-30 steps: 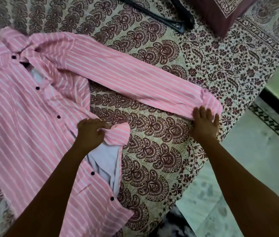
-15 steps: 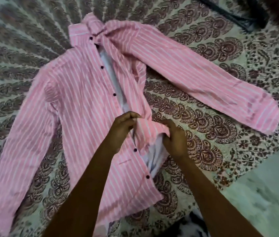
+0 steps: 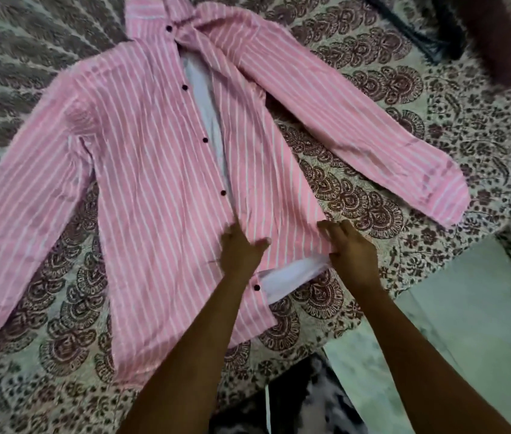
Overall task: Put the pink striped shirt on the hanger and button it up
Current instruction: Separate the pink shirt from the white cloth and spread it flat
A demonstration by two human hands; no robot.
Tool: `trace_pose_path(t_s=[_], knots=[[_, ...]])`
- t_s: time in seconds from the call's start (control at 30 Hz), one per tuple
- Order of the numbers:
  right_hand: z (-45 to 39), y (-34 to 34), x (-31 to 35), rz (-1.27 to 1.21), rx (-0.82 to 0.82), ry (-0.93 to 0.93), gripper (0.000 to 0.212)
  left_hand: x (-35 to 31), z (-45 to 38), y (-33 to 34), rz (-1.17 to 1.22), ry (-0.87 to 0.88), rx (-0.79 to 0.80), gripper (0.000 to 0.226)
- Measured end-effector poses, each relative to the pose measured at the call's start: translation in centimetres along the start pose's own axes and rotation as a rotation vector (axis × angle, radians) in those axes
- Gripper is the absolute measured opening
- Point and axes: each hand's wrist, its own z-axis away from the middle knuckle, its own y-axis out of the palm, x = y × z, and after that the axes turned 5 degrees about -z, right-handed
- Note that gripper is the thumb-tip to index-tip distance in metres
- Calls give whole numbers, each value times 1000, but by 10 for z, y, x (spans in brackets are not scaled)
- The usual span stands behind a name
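Pink striped cotton is lying under both hands: the left hand (image 3: 241, 249) is pressing flat, fingers spread, on the front panel of the pink striped shirt (image 3: 141, 170) near its lower buttons, while the right hand (image 3: 349, 249) is pinching the panel's turned-back hem corner, where the white inside is showing. The hands are sitting near each other but apart. The shirt is lying face up and unbuttoned on the patterned bedspread (image 3: 357, 195), sleeves spreading to either side, collar at the far end. A dark hanger (image 3: 417, 39) is probably what is resting well away near the top edge, beside a maroon cushion (image 3: 505, 36), though blur is hiding its shape. Nothing is hung yet; tugging the corner too hard risks dragging the smoothed panel askew and bunching the placket.
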Motion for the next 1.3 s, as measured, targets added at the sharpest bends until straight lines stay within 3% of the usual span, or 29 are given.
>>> trace_pose_path(t_s=[0.07, 0.2, 0.27, 0.33, 0.37, 0.47, 0.53, 0.6, 0.7, 0.8, 0.93, 1.1, 1.2, 1.3], knots=[[1, 4, -2, -25, -29, -32, 49, -2, 1, 7, 44, -26, -22, 65], [5, -1, -9, -68, -24, -161, 41, -4, 26, -20, 705, 68, -247, 27], [7, -6, -14, -92, -9, -192, 30, 3, 51, -36, 732, 240, -424, 10], [9, -6, -18, -154, 7, -146, 10, 16, 73, -35, 639, 326, -455, 24], [11, -4, -20, -146, 11, -161, 10, 22, 82, -28, 596, 293, -408, 25], [22, 13, -35, 29, 92, -268, 35, 43, 96, 2, 480, 17, -127, 25], [25, 20, -46, 116, 184, -236, 44, 50, 102, 13, 467, -107, 70, 32], [27, 21, -50, 168, 234, -223, 45, 49, 104, 14, 502, -173, 159, 39], [26, 21, -51, 202, 214, -295, 43, 46, 100, 13, 644, -198, 172, 37], [28, 22, -55, 131, 186, -174, 41, 41, 94, 8, 1000, -221, 230, 23], [33, 27, -59, 57, 126, -72, 34, 34, 86, 5, 1444, -247, 342, 26], [40, 29, -67, 127, 148, -150, 26, 25, 85, 13, 1507, -260, 427, 30], [39, 28, -65, 147, 102, -111, 26, 13, 83, 16, 1552, -354, 432, 14], [37, 28, -59, 47, 23, -75, 15, 7, 76, 23, 1516, -505, 285, 15]])
